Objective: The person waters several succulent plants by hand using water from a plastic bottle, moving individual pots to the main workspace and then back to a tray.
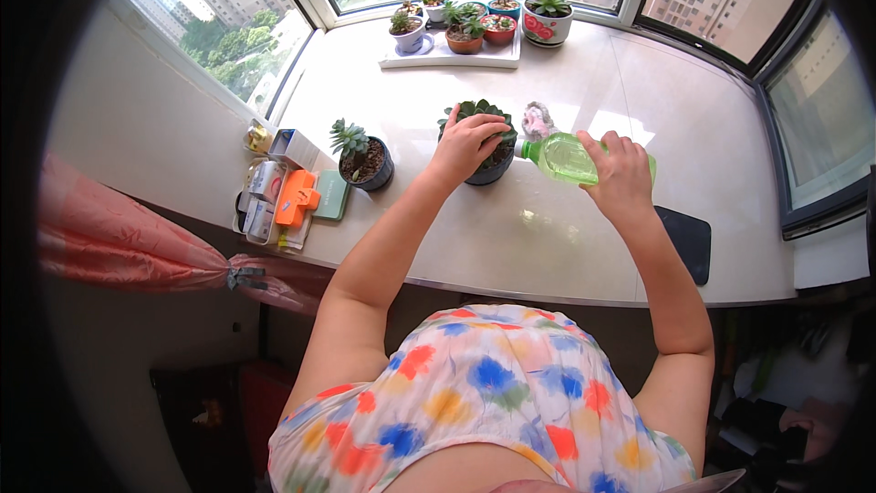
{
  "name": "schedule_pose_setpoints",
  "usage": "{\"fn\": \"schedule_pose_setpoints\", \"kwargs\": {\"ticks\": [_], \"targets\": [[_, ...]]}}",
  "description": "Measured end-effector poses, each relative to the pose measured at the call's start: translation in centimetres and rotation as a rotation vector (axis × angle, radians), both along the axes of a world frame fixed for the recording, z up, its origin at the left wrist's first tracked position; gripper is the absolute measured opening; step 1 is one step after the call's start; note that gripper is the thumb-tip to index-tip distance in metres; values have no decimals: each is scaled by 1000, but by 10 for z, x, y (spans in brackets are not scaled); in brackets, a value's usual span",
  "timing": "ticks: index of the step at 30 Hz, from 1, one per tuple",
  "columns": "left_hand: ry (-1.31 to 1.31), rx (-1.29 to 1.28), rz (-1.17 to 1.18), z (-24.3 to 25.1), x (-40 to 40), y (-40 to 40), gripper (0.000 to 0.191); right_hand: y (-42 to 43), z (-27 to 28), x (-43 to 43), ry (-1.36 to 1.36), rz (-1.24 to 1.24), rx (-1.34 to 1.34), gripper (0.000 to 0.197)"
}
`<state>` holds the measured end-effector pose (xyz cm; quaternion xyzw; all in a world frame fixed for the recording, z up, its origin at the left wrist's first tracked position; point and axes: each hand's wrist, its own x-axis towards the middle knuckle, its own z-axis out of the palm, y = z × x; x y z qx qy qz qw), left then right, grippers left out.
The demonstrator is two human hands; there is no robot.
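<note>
My right hand (619, 175) is closed around a green plastic bottle (564, 158), which lies tilted nearly sideways with its neck pointing left, at the edge of a dark plant pot (491, 175). On the leaves of the dark green succulent (482, 108) in that pot rests my left hand (472, 141), its fingers spread. Whether its fingers pinch a leaf cannot be told. Left of this pot stands another dark pot (376, 175) holding a pale green succulent (350, 138) and brown granular soil. A crumpled grey and pink cloth (538, 121) lies just behind the bottle's neck.
Several small potted succulents stand in a white tray (448, 62) by the window, beside a larger white floral pot (546, 29). At left are a green box (331, 195), an orange object (295, 199) and a filled clear container (261, 202). A black flat object (686, 243) lies near my right forearm.
</note>
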<state>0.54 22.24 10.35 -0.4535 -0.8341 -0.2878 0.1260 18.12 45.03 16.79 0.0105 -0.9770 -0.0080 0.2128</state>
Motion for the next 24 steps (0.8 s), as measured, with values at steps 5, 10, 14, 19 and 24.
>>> {"fn": "schedule_pose_setpoints", "kwargs": {"ticks": [5,10,14,19,24], "targets": [[-10,2,-7,1,0,0,19,2,-1,-1,-12,-28,2,71],[-9,1,-1,0,0,0,19,0,2,4,-48,-6,-8,71],[-20,-7,7,2,1,0,19,0,0,6,-43,5,4,71],[-12,5,3,0,1,1,19,2,1,5,-23,-29,21,70],[-4,10,5,-2,0,0,19,1,2,6,-55,-51,13,69]]}}
